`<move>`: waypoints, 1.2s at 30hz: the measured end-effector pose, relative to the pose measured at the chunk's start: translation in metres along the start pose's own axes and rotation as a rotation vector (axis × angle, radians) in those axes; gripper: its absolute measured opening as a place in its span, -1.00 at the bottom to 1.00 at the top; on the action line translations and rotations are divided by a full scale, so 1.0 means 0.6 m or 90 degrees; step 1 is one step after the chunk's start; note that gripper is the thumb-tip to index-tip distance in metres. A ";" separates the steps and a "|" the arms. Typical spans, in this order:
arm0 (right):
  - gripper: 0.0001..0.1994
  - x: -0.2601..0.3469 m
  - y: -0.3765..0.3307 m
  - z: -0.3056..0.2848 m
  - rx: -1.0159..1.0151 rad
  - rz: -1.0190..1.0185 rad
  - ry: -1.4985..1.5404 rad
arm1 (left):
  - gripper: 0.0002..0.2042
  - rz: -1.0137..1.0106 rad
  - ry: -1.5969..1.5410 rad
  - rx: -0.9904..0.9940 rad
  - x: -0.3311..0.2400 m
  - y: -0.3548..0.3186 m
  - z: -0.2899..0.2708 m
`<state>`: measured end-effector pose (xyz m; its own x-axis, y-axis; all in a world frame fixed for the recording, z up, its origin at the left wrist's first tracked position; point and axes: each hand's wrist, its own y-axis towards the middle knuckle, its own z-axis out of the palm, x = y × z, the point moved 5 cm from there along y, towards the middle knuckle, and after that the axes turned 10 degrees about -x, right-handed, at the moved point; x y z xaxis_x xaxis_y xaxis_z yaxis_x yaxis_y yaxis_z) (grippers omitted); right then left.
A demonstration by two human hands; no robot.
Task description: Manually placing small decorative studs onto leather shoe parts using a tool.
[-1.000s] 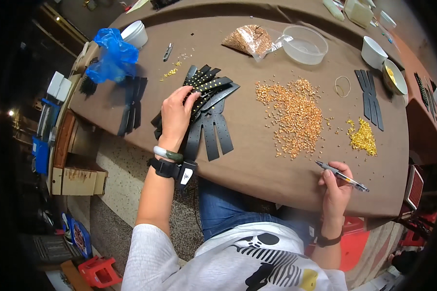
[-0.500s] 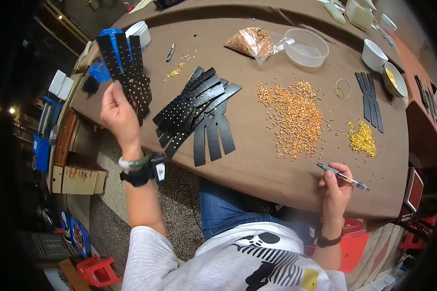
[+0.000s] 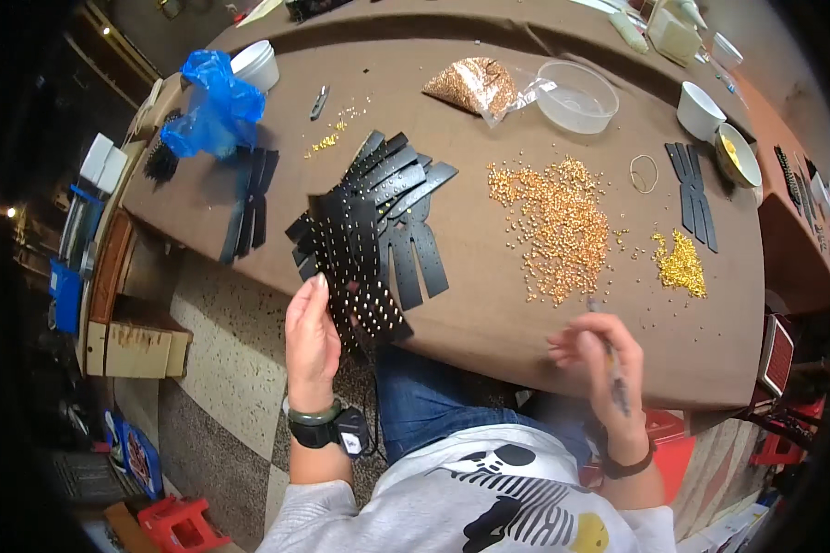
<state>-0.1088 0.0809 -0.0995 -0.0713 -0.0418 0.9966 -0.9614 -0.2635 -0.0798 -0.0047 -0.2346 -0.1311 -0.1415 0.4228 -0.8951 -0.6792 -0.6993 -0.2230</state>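
In my left hand (image 3: 312,346), thumb and fingers pinch a black slotted leather-like piece (image 3: 367,309) dotted with metal studs. It is tilted up over the near table edge and partly covers a stack of similar black pieces (image 3: 417,253). My right hand (image 3: 629,355) is curled round a pen (image 3: 620,392), near the front edge; motion blurs both somewhat. Beyond that hand lies a spread heap of copper-coloured studs (image 3: 567,230). A smaller heap of gold studs (image 3: 681,265) lies to its right.
On the left are a blue plastic bag (image 3: 217,106), white tubs (image 3: 256,66) and black pieces (image 3: 251,203). A cutter (image 3: 319,102) lies near scattered gold studs (image 3: 326,143). Farther back are a bag of copper studs (image 3: 475,85) and a clear round tub (image 3: 576,97). Bowls (image 3: 701,109) stand right.
My left hand has brought the studded black piece rightward and nearer, from beside the blue bag to the stack. My right hand has shifted slightly left, turning the pen more upright.
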 end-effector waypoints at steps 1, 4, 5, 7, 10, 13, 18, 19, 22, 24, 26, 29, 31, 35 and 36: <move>-0.83 0.003 0.002 0.018 0.031 0.036 0.005 | -0.76 0.003 -0.001 0.008 0.004 0.000 -0.007; -0.82 -0.008 0.026 0.059 0.113 -0.015 -0.093 | -0.75 -0.013 -0.048 0.017 0.012 0.000 -0.010; -0.80 -0.009 0.037 0.079 0.107 -0.037 -0.109 | -0.74 -0.042 -0.072 0.024 0.017 -0.002 0.000; -0.78 -0.015 0.063 0.118 0.100 -0.067 -0.126 | -0.75 -0.065 -0.084 0.047 0.032 -0.002 0.005; -0.75 -0.051 0.111 0.162 0.045 -0.010 -0.050 | -0.76 -0.095 -0.109 0.100 0.044 -0.001 0.023; -0.74 -0.049 0.134 0.194 0.014 -0.041 -0.091 | -0.77 -0.115 -0.121 0.118 0.052 -0.002 0.032; -0.64 -0.052 0.158 0.228 0.021 0.054 -0.026 | -0.78 -0.115 -0.121 0.162 0.061 0.002 0.045; -0.60 -0.047 0.163 0.232 0.010 0.006 -0.028 | -0.78 -0.143 -0.135 0.163 0.065 0.005 0.049; -0.63 -0.020 0.157 0.232 0.022 0.029 0.085 | -0.79 -0.127 -0.135 0.139 0.064 0.022 0.042; -0.67 0.001 0.151 0.234 0.025 0.041 0.108 | -0.80 -0.118 -0.147 0.148 0.069 0.041 0.035; -0.74 0.037 0.143 0.241 0.072 -0.132 0.162 | -0.80 -0.092 -0.132 0.149 0.051 0.046 0.036; -0.79 0.079 0.129 0.226 0.073 -0.273 0.125 | -0.80 -0.068 -0.170 0.146 0.054 0.067 0.038; -0.79 0.118 0.115 0.196 0.086 -0.353 0.151 | -0.81 -0.069 -0.196 0.164 0.068 0.076 0.048; -0.80 0.181 0.083 0.091 -0.009 -0.414 0.237 | -0.83 -0.057 -0.154 0.121 0.082 0.088 0.042; -0.79 0.187 0.078 0.052 -0.039 -0.417 0.261 | -0.85 -0.042 -0.156 0.151 0.063 0.074 0.060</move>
<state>-0.1533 0.0341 0.0077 0.4362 0.4677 0.7687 -0.8532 -0.0564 0.5185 -0.0658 -0.2291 -0.1608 -0.2417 0.6084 -0.7559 -0.8368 -0.5251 -0.1551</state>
